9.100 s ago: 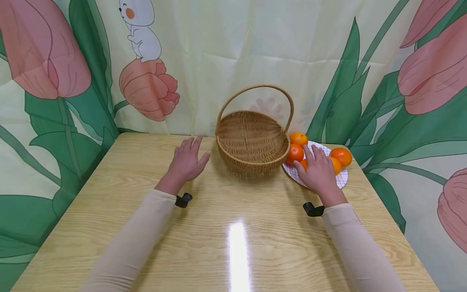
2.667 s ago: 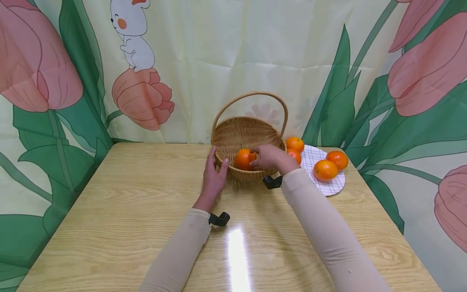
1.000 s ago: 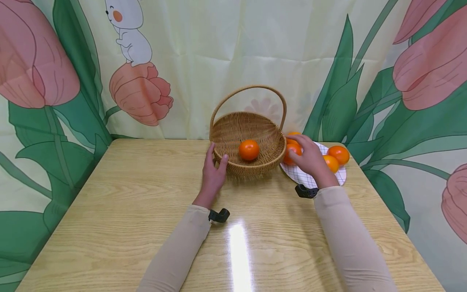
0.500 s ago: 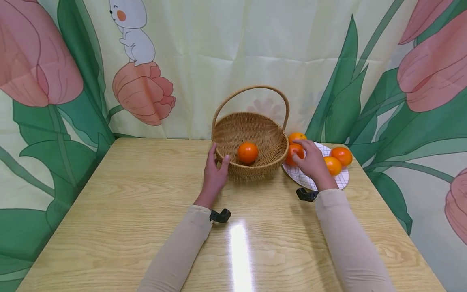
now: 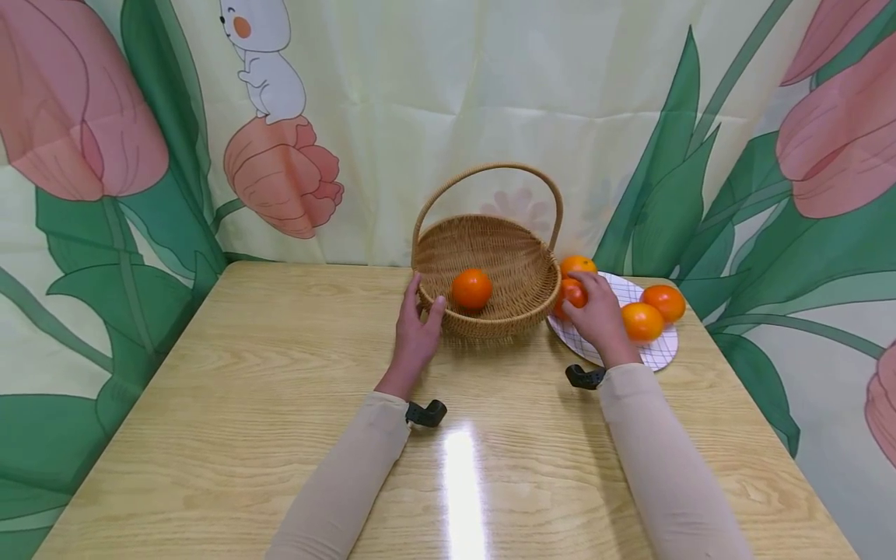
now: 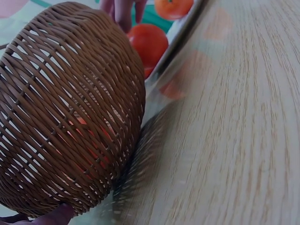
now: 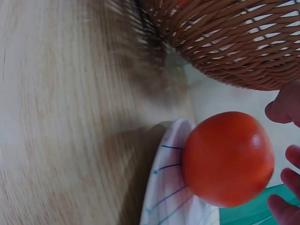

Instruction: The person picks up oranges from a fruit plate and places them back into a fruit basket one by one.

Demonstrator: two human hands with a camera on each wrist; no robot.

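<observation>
A tulip-printed cream curtain (image 5: 427, 93) hangs behind a wooden table (image 5: 210, 389) streaked with glare (image 5: 463, 498).

Tulip-print curtain (image 5: 420, 117), white cartoon rabbit (image 5: 275, 82), wooden table (image 5: 280, 334)

Basket (image 5: 507, 253): open frontward beneath arched handle (image 5: 514, 165). Obstacle: basket's right side, narrow gap to plate's (image 5: 626, 288) leftmost fruit (image 7: 228, 159). Table (image 5: 490, 404): free between sleeves (image 5: 346, 474).

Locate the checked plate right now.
In the head view, the checked plate sits on the table just right of the wicker basket, with the right hand over it.
</observation>
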